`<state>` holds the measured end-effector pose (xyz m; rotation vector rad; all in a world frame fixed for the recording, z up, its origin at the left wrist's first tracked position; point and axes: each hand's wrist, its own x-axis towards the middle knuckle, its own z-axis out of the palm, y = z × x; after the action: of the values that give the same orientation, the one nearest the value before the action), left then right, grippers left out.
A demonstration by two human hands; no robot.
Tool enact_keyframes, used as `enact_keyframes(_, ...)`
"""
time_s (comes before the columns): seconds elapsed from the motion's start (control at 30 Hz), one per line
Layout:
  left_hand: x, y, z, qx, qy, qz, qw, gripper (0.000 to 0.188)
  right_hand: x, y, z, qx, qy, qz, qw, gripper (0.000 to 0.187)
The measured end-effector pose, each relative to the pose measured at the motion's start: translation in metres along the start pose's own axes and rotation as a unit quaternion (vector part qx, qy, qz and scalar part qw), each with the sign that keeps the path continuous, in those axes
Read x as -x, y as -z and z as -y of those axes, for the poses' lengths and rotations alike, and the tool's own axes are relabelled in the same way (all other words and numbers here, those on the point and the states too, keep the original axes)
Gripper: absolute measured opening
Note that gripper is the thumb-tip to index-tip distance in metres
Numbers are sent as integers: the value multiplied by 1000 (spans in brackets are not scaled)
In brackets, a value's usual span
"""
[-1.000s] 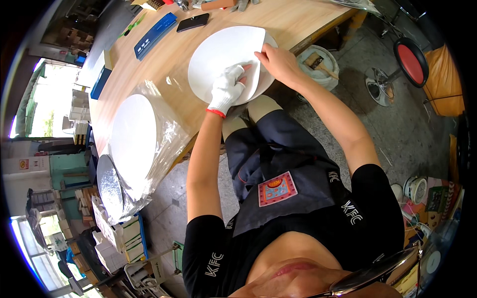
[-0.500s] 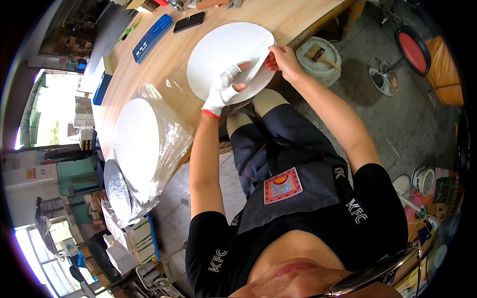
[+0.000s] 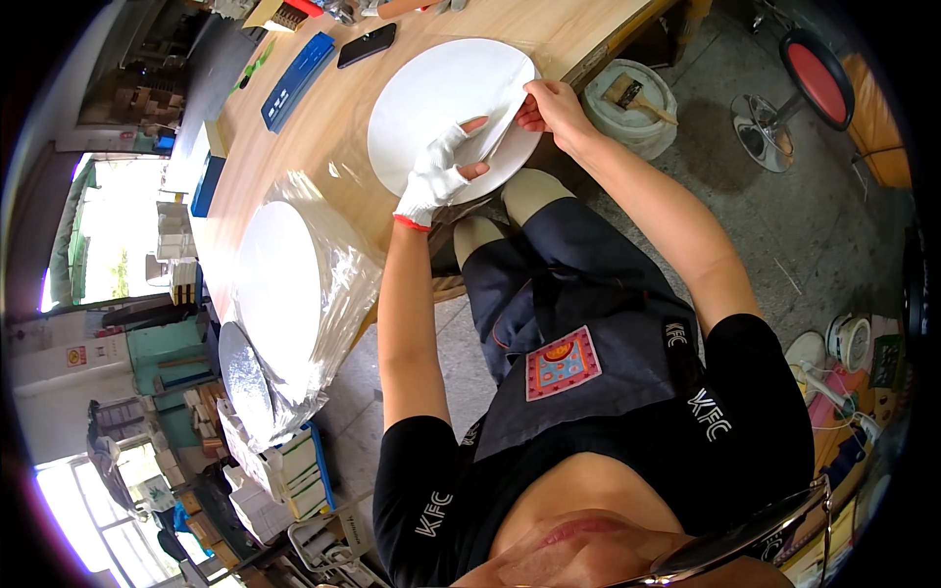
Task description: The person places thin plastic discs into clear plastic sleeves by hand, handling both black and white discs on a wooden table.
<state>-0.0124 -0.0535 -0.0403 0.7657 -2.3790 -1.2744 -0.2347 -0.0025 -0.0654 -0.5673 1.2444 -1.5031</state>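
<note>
Head view: a person in a dark apron works two hands over one white sheet atop one round board, at the near edge of a wooden table.
Left hand: white-gloved, thumb and forefinger spread, lying on the sheet and hiding part of it; grips nothing visible.
Right hand: bare, thumb and finger pinched on the sheet's right-hand edge.
Bucket: one, pale, below the table; one brush at its mouth, other contents unclear.
Clear plastic: holds one white disc; one silver disc beside it, inside or out cannot be told.
Tabletop: one black phone, two blue boxes, beyond the work.
Floor: one red-seated stool, right.
</note>
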Motion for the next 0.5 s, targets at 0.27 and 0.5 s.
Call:
enact_keyframes(0.27, 9, -22, 8, 115, -25, -200, 973, 54, 12, 0, 19, 263, 148, 60, 952, 31)
enact_keyframes(0.5, 12, -9, -9, -51, 52, -91, 993, 36, -4, -4, 11, 32, 1, 43, 999, 24)
